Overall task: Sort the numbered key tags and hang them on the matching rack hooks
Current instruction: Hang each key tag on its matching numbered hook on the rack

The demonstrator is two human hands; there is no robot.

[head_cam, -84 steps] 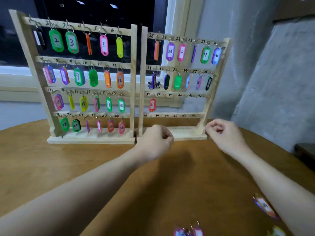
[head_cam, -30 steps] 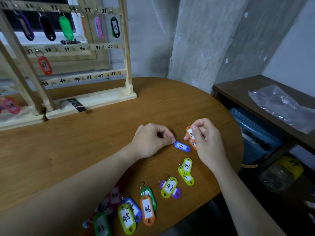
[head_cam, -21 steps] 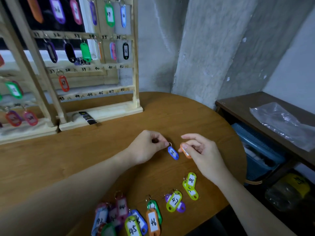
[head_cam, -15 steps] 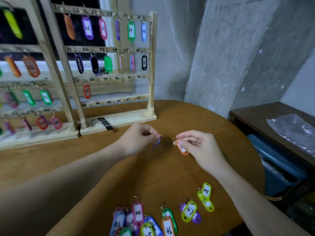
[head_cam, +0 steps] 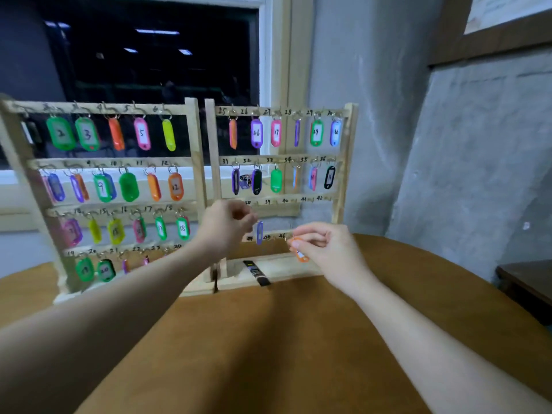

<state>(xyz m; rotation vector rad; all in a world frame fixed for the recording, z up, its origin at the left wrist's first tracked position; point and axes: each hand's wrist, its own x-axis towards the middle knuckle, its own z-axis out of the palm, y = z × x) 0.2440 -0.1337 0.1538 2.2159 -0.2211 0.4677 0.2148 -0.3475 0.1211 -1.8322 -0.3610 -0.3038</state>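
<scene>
Hands now raised from desk (head_cam: 298, 339) to right rack (head_cam: 348, 162). Left hand (head_cam: 227, 225) pinches blue tag (head_cam: 260, 233) by its ring at rack's 7 o'clock; right hand (head_cam: 325, 249) pinches orange tag (head_cam: 300, 252). Hanging looks imminent.

The room was dimly and evenly lit from overhead; ceiling lamps glared back off the dark window pane (head_cam: 149, 70). Soft shadows fell on the round brown wooden table (head_cam: 298, 339). Motion blur smeared the numbered plastic tags, and the wide lens bowed the edges.
</scene>
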